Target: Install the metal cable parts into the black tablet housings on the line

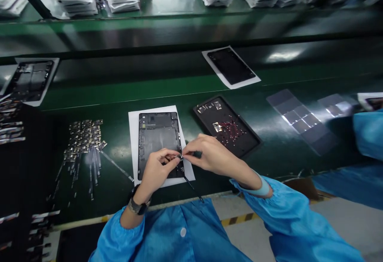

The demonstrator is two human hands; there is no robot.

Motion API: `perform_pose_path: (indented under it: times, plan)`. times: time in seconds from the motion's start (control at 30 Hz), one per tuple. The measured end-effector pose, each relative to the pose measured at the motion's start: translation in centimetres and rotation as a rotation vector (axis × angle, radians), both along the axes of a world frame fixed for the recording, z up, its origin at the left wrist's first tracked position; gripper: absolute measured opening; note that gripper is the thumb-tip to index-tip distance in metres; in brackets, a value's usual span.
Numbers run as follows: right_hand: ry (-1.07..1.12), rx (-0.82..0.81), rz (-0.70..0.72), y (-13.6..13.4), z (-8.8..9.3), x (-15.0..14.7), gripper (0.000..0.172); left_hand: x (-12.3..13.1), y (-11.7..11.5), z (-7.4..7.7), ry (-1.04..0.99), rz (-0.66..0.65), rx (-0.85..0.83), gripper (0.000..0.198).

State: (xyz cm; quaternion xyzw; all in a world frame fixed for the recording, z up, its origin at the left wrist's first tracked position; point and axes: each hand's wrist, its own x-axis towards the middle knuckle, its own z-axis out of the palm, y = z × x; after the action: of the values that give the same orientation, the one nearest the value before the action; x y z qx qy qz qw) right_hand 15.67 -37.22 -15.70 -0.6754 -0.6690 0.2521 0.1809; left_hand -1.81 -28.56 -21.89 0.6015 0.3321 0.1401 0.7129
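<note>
Both of my hands meet over the lower right edge of a black tablet housing [158,142], which lies on a sheet of white paper [133,134]. My left hand [158,168] pinches a small dark part [180,156] with metallic spots, too small to name. The fingertips of my right hand [206,154] are closed at the other side of the same part. A thin dark strip or tool [193,188] reaches from the housing's lower right corner toward the bench's front edge; what it is I cannot make out.
A black tray [248,140] with small boards and tiny red-and-silver parts stands at right. Small circuit boards with ribbon cables [85,138] are heaped at left. Another tablet housing [230,65] lies behind, clear film sheets [299,120] farther right. A co-worker's blue sleeve [369,134] shows at the right edge.
</note>
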Motion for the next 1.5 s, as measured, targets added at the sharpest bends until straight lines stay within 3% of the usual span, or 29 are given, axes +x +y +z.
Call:
perform_pose_path:
  times: [0.53, 0.77, 1.0, 1.23, 1.5]
  plan:
    - [-0.450, -0.016, 0.218, 0.5, -0.4, -1.1, 0.021, 0.3, 0.1, -0.5, 0.047, 0.034, -0.144, 0.026]
    - [-0.505, -0.051, 0.211, 0.5, -0.6, -1.7, 0.023, 0.5, 0.0, -0.4, 0.067, 0.094, -0.186, 0.024]
    - [-0.557, -0.134, 0.233, 1.0, -0.3, -2.7, 0.024, 0.5, -0.3, -0.7, 0.079, 0.084, -0.113, 0.023]
    - [-0.398, -0.168, 0.109, 1.1, -0.3, -2.0, 0.016, 0.0, 0.2, -0.7, 0.081, 0.061, -0.095, 0.021]
    - [0.101, -0.192, -0.037, 0.5, -0.6, -0.3, 0.014, 0.0, -0.2, 0.3, 0.116, 0.125, 0.126, 0.015]
